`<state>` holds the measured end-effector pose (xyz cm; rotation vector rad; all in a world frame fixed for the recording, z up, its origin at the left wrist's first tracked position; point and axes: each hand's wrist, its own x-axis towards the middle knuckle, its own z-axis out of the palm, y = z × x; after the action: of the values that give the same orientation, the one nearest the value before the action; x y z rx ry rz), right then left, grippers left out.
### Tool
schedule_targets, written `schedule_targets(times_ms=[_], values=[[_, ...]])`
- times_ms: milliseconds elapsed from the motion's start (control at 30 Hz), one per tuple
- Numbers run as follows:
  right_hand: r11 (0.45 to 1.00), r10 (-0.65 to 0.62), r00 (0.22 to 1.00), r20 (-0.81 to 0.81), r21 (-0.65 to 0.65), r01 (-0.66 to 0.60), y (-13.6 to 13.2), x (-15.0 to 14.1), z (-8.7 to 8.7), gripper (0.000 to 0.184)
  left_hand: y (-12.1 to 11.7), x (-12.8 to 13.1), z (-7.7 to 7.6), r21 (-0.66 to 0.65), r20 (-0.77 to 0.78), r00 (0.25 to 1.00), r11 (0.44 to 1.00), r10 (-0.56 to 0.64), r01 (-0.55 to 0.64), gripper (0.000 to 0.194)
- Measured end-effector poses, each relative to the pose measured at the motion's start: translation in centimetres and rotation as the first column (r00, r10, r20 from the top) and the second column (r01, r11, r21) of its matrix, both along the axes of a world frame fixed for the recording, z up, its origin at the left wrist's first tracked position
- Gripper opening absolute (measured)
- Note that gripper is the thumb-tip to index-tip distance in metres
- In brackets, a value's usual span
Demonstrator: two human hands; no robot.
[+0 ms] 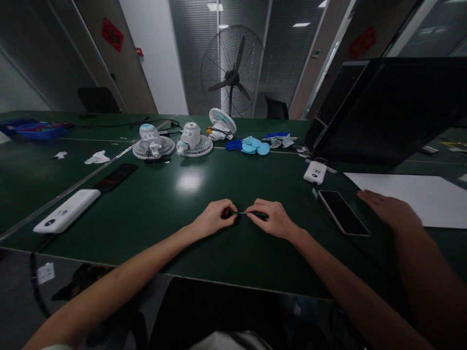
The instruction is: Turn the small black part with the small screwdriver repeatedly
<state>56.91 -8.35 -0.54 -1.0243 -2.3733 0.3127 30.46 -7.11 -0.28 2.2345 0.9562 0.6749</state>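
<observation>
My left hand (216, 217) and my right hand (272, 218) face each other just above the green table, near its front edge. Between their fingertips runs the thin metal shaft of what looks like a small screwdriver (242, 213). Its dark handle end lies in my right hand, pinched between thumb and fingers. My left thumb and fingers close on the other end, where something small and dark shows; its details are hidden. Right of my hands lies a phone (343, 212), screen up.
Disassembled small white fans (195, 145) stand farther back, beside light-blue round pieces (255, 146) and blue gloves. White power banks (67, 210) (315, 172) lie left and right. Another person's hand (390, 210) rests by a white sheet (430, 199). A black monitor (386, 112) stands behind it.
</observation>
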Motion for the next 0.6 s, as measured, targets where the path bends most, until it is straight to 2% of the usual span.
schedule_targets(times_ms=[233, 400, 600], values=[[1.0, -0.012, 1.0, 0.01, 0.024, 0.012, -0.08, -0.21, -0.03, 0.017, 0.17, -0.39, -0.1, -0.002, 0.029, 1.0, 1.0, -0.012, 0.012, 0.027], [0.999, -0.022, 1.0, 0.005, 0.034, 0.021, 0.02, 0.09, -0.05, 0.017, 0.32, -0.49, -0.38, 0.022, 0.006, 1.0, 1.0, 0.0, 0.0, 0.02], [0.999, -0.012, 1.0, 0.012, 0.034, 0.012, -0.05, 0.12, 0.11, 0.017, 0.21, -0.52, -0.05, 0.013, -0.001, 1.0, 1.0, -0.013, 0.013, 0.021]])
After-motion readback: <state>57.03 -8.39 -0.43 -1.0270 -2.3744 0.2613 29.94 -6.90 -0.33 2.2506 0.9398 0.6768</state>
